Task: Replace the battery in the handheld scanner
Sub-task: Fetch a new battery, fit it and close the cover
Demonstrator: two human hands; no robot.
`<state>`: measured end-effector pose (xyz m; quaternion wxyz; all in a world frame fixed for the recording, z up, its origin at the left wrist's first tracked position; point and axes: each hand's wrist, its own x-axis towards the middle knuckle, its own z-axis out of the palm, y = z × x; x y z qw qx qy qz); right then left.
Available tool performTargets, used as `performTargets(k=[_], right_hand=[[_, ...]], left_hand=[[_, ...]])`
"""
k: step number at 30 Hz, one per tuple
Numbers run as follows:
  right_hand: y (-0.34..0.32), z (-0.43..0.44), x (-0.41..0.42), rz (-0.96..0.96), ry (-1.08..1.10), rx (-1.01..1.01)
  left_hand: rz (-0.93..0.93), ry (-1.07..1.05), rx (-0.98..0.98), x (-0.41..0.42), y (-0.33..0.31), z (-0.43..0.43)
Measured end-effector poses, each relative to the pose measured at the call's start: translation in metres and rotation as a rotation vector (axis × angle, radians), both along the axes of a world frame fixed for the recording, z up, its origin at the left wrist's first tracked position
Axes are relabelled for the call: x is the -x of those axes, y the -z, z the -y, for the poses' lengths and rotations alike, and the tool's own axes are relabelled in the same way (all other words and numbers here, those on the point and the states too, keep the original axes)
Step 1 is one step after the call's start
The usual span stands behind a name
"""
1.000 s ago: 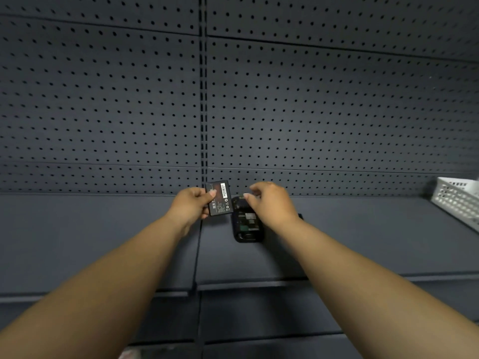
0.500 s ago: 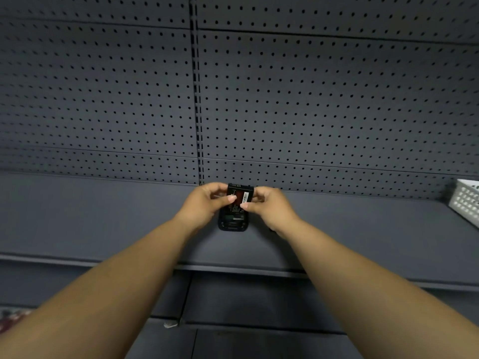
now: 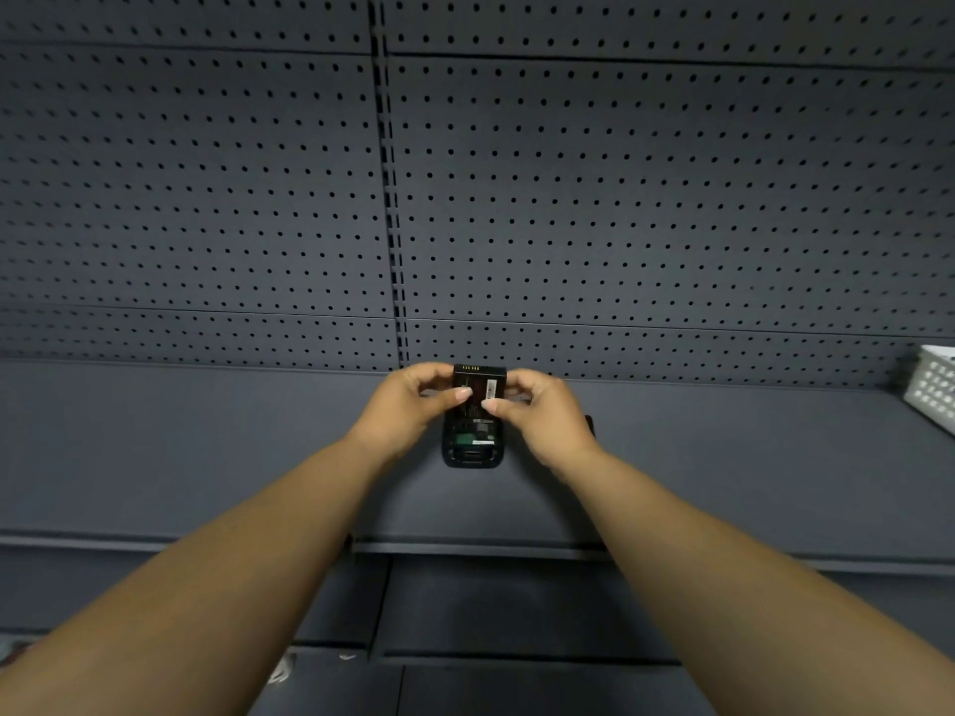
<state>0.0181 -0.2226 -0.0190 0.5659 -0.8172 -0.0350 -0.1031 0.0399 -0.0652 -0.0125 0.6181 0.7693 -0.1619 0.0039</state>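
We had the handheld scanner [image 3: 471, 447] lying back-up on the grey shelf [image 3: 206, 457], just in front of the pegboard wall [image 3: 620, 198], so that the shelf took its weight and both hands were free for the fitting. The battery [image 3: 478, 387] sat over the far end of the open compartment, its row of gold contacts facing away from us; the near end of the bay was uncovered, showing green circuit board. Whether the battery was fully seated or only tilted in, we could not tell.

Our left hand [image 3: 408, 410] was closed on the battery's left edge, thumb across its label, and our right hand [image 3: 537, 413] pinched the right edge the same way. We judged that this two-sided grip was chosen to keep the pack square to the bay while it was pushed home. A dark piece lay just behind the right wrist, too hidden to name. A white perforated basket [image 3: 933, 390] stood well apart at the shelf's right end.

The next move would likely call for pressing the battery flat, then finding the cover.
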Motion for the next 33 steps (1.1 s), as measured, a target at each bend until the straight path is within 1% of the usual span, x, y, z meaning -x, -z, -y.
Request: performTargets(k=[3,5,7,9,15,18,24,26,29,31,33], right_hand=[[0.003,-0.006,-0.002,-0.116,-0.012,-0.206],[0.005,-0.009,-0.005,-0.216,0.023,-0.307],[0.006,-0.010,-0.007,-0.294,0.056,-0.372],[0.008,-0.012,-0.010,-0.344,0.076,-0.394],[0.017,-0.013,-0.021,-0.404,0.132,-0.320],[0.017,-0.012,-0.025,-0.416,0.153,-0.300],[0.016,-0.012,-0.029,-0.410,0.161,-0.190],[0.016,-0.012,-0.032,-0.413,0.138,-0.118],[0.015,-0.010,-0.031,-0.403,0.077,0.022],[0.014,-0.009,-0.028,-0.408,0.050,0.114],[0.012,-0.009,-0.027,-0.425,0.038,0.146]], left_hand=[[-0.120,-0.015,0.005,-0.006,0.005,-0.002],[-0.208,-0.020,-0.018,-0.008,0.006,-0.002],[-0.273,-0.022,-0.025,-0.011,0.008,-0.004],[-0.314,-0.027,-0.032,-0.015,0.012,-0.006],[-0.363,-0.002,-0.101,-0.025,0.020,-0.011],[-0.371,0.013,-0.094,-0.029,0.022,-0.012],[-0.352,0.033,-0.115,-0.036,0.024,-0.014],[-0.312,0.053,-0.180,-0.037,0.023,-0.014],[-0.191,0.052,-0.374,-0.037,0.023,-0.014],[-0.134,0.054,-0.438,-0.037,0.024,-0.014],[-0.073,0.072,-0.520,-0.037,0.027,-0.014]])
